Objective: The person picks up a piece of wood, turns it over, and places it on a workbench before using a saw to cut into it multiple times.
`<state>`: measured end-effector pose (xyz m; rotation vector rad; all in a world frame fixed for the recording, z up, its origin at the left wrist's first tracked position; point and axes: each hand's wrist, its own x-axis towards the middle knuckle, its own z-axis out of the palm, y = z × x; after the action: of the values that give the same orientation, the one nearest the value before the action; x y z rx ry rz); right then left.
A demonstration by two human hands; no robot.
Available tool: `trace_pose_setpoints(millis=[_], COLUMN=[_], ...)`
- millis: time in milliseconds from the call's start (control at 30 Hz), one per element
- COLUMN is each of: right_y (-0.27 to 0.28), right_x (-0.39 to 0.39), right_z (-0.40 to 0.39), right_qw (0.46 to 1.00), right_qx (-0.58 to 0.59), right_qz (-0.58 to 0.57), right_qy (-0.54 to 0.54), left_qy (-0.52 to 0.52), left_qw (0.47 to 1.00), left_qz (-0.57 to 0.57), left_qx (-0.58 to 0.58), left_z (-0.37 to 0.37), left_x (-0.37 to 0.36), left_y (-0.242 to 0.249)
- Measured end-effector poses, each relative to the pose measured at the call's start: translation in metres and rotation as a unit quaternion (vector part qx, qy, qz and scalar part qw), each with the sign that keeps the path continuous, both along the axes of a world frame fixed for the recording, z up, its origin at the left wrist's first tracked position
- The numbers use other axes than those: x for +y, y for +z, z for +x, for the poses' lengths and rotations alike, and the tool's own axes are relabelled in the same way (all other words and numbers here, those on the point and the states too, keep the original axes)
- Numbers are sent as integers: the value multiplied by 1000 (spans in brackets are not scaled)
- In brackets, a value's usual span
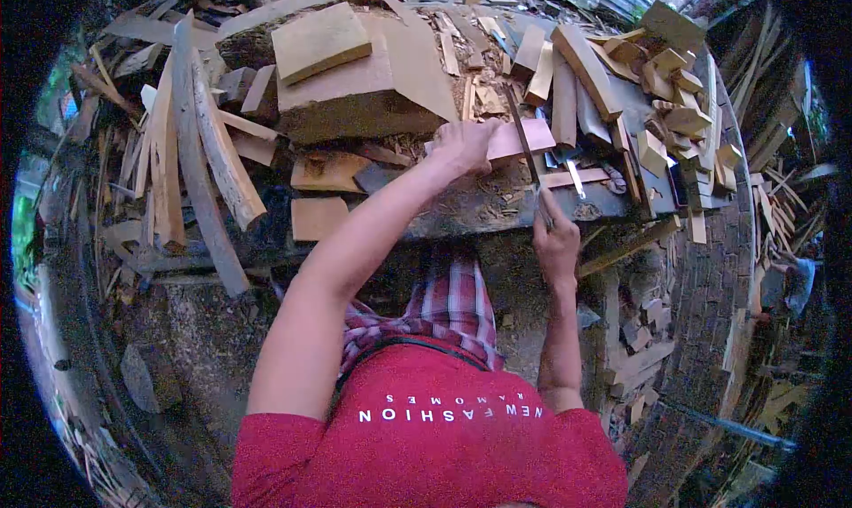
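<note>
My left hand (466, 147) is closed on a short, pale wooden block (522, 141) and presses it down at the workbench. In my right hand (556, 242) is the near end of a handsaw (521, 128), its long, narrow dark blade pointing away from me. The blade crosses the block near its right end; its teeth are too small to make out. Just right of the blade, a flat wooden strip (575, 177) and a shiny metal piece (577, 180) lie on the bench.
A big wooden block (373, 91) with a smaller slab (321, 42) on top stands left of my hands. Long curved strips (200, 153) lean at the far left. Cut pieces (683, 109) are heaped at the right. The workbench edge (461, 227) runs before me.
</note>
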<state>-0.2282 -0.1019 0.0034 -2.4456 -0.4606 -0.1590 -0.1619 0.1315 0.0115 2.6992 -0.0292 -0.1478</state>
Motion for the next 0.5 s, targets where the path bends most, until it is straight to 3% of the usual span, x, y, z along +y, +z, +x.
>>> trace_pose_setpoints(millis=[67, 267, 400, 500], right_y=[3, 6, 16, 2], right_x=[-6, 15, 28, 10], right_z=[-14, 23, 28, 4], right_qw=[998, 999, 999, 997], right_qx=[30, -36, 35, -50], right_qz=[44, 19, 15, 59], right_qy=[-15, 20, -11, 18], left_qy=[4, -27, -18, -22], left_qw=[1000, 1000, 1000, 1000], left_qz=[-2, 12, 18, 12], left_qx=[19, 3, 5, -5], left_z=[0, 2, 1, 3], left_x=[0, 0, 1, 0], left_y=[0, -1, -1, -7])
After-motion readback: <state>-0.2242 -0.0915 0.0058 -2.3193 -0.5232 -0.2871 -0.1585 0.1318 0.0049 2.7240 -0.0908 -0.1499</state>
